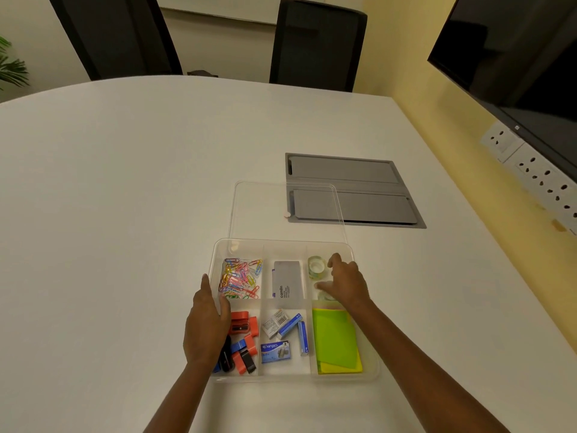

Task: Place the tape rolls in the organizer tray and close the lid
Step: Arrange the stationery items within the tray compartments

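A clear plastic organizer tray (282, 242) with several compartments lies on the white table in front of me. In its far right compartment sits a clear tape roll (316, 267). A second tape roll (324, 295) lies just behind it toward me, mostly hidden under my right hand (343, 284), whose fingers are spread over it. My left hand (206, 323) rests on the tray's left wall, thumb inside, fingers outside. The clear lid (262, 210) lies flat on the table just beyond the tray.
Other compartments hold coloured paper clips (240, 278), a grey Camlin box (287, 284), sharpeners and erasers (243, 342), staple boxes (282, 334) and green sticky notes (335, 337). A grey cable hatch (352, 190) is set in the table beyond the lid. Chairs stand behind; a screen hangs at right.
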`<action>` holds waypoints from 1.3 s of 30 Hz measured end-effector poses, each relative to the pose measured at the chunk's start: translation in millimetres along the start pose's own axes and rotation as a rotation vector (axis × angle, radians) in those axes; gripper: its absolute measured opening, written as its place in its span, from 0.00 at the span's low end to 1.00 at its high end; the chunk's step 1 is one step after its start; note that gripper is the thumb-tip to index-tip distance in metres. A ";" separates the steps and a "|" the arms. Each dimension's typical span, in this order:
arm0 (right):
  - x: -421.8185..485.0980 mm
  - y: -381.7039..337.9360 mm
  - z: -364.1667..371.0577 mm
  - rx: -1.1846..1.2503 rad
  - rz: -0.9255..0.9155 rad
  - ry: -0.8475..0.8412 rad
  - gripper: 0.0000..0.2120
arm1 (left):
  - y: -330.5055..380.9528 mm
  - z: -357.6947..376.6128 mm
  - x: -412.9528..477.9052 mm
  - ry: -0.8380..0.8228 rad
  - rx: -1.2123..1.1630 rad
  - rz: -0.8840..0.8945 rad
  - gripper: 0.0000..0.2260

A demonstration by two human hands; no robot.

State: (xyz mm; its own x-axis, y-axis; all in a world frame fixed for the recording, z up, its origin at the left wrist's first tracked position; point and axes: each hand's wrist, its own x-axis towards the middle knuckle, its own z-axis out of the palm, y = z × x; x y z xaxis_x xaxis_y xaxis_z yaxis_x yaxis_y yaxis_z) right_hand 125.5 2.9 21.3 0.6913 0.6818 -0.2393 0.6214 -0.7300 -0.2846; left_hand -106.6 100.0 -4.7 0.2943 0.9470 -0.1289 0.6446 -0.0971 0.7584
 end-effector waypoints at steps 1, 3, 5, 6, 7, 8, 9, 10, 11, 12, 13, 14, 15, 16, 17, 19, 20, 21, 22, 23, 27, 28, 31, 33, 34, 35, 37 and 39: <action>-0.5 -2.7 2.2 -0.089 0.007 -0.022 0.33 | 0.1 0.0 0.2 0.001 -0.002 -0.002 0.24; -0.1 -8.6 7.8 -0.248 0.008 -0.065 0.40 | 0.3 -0.6 0.3 0.001 -0.007 -0.003 0.24; 2.3 -11.8 10.5 -0.311 0.018 -0.084 0.41 | 0.6 -1.2 -0.7 0.001 -0.006 -0.001 0.24; 4.1 -11.5 10.6 -0.332 0.020 -0.087 0.40 | 0.7 -1.6 -1.2 0.000 -0.006 -0.001 0.24; 5.7 -10.4 9.9 -0.357 0.018 -0.087 0.39 | 0.7 -1.8 -1.5 -0.001 -0.009 -0.003 0.23; 6.9 -8.8 8.7 -0.379 0.015 -0.087 0.39 | 0.8 -2.0 -1.8 -0.002 -0.014 -0.005 0.23; 7.7 -7.3 7.2 -0.394 0.013 -0.087 0.39 | 0.7 -2.1 -1.9 -0.002 -0.017 -0.005 0.23; 8.0 -5.8 5.9 -0.403 0.009 -0.086 0.39 | 0.6 -1.9 -2.1 -0.002 -0.020 -0.003 0.23; 8.3 -4.5 5.4 -0.407 0.001 -0.086 0.39 | 0.5 -1.9 -2.1 -0.001 -0.023 -0.002 0.23; 7.9 -3.4 5.2 -0.410 -0.011 -0.088 0.39 | 0.4 -2.0 -1.9 0.000 -0.025 -0.004 0.23; 7.2 -2.5 5.0 -0.411 -0.023 -0.092 0.39 | 0.3 -2.0 -1.9 0.000 -0.028 -0.007 0.23; 6.4 -1.6 4.4 -0.407 -0.035 -0.096 0.39 | 0.1 -1.8 -1.8 0.001 -0.030 -0.009 0.23; 5.9 -0.9 3.2 -0.394 -0.045 -0.095 0.38 | -0.2 -1.6 -1.9 0.002 -0.032 -0.009 0.23; 5.7 -0.2 1.3 -0.369 -0.054 -0.085 0.37 | -0.2 -1.4 -1.8 0.004 -0.033 -0.007 0.23; 5.9 0.2 -0.7 -0.332 -0.065 -0.064 0.35 | -0.4 -1.4 -1.7 0.005 -0.034 -0.007 0.23; 7.3 0.5 -2.5 -0.244 -0.115 -0.005 0.29 | -0.6 -1.0 -1.0 0.006 -0.035 -0.012 0.23; 7.9 -0.2 -1.6 -0.200 -0.150 0.015 0.26 | -0.9 -0.7 -0.5 0.006 -0.034 -0.015 0.23; 8.3 -1.7 0.7 -0.154 -0.184 0.018 0.23 | -1.2 -0.4 -0.2 0.006 -0.030 -0.015 0.23; 8.1 -3.9 4.1 -0.121 -0.211 0.003 0.23 | -1.3 -0.1 -0.1 0.006 -0.027 -0.014 0.23; 7.4 -6.3 8.5 -0.116 -0.233 -0.025 0.23 | -1.4 0.1 -0.2 0.008 -0.028 -0.012 0.23; 5.9 -9.9 25.7 -0.224 -0.245 -0.130 0.26 | -1.5 0.2 -1.1 0.011 -0.029 -0.015 0.23; 6.7 -9.0 27.0 -0.234 -0.232 -0.147 0.26 | -1.4 0.3 -1.1 0.011 -0.028 -0.015 0.23; 10.1 -7.4 25.3 -0.260 -0.225 -0.199 0.25 | -0.8 0.0 -1.2 0.013 -0.031 -0.015 0.23; 11.2 -7.7 23.5 -0.254 -0.224 -0.233 0.25 | -0.8 0.2 -1.2 0.014 -0.029 -0.012 0.23; 11.3 -8.0 22.7 -0.244 -0.224 -0.245 0.25 | -1.1 0.3 -1.1 0.014 -0.027 -0.011 0.23; 10.7 -8.6 22.0 -0.232 -0.226 -0.251 0.25 | -1.5 0.1 -0.9 0.015 -0.025 -0.011 0.23; 8.5 -8.9 19.9 -0.195 -0.232 -0.207 0.25 | -2.1 -0.2 -0.5 0.015 -0.025 -0.014 0.23; 4.4 -5.4 16.3 -0.113 -0.222 -0.074 0.27 | -2.4 0.0 -0.5 0.016 -0.031 -0.016 0.23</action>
State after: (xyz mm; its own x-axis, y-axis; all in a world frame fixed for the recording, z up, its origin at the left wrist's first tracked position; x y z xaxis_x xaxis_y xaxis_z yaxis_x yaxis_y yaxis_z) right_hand 119.2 10.6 6.7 0.5076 0.8244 -0.2506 0.7947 -0.5603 -0.2335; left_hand -108.3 99.8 -6.4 0.2730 0.9530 -0.1314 0.6272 -0.0728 0.7755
